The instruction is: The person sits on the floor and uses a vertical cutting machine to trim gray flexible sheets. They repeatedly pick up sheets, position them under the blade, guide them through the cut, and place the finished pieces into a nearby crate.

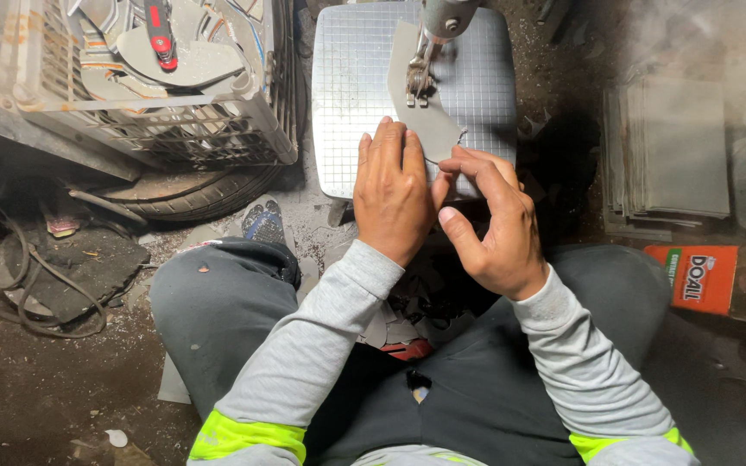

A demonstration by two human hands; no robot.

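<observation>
The left hand (393, 192) lies flat, fingers together, pressing a grey sheet (425, 116) onto the gridded plate (347, 103). The right hand (489, 220) pinches the sheet's near edge just beside it. Beyond both hands, the sheet sits under the saw blade (419, 82); left of the plate stands a crate (131, 86) of cut pieces, right of it a stack of sheets (671, 151).

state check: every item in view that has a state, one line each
left hand: flat, pressing the grey sheet piece down
right hand: fingers pinching the piece's edge
grey sheet piece: lying on the saw table, under the blade guide
saw table: level, gridded top mostly bare
plastic crate: upright, holding cut pieces
stack of grey sheets: piled flat on the floor
orange box: lying on its side
</observation>
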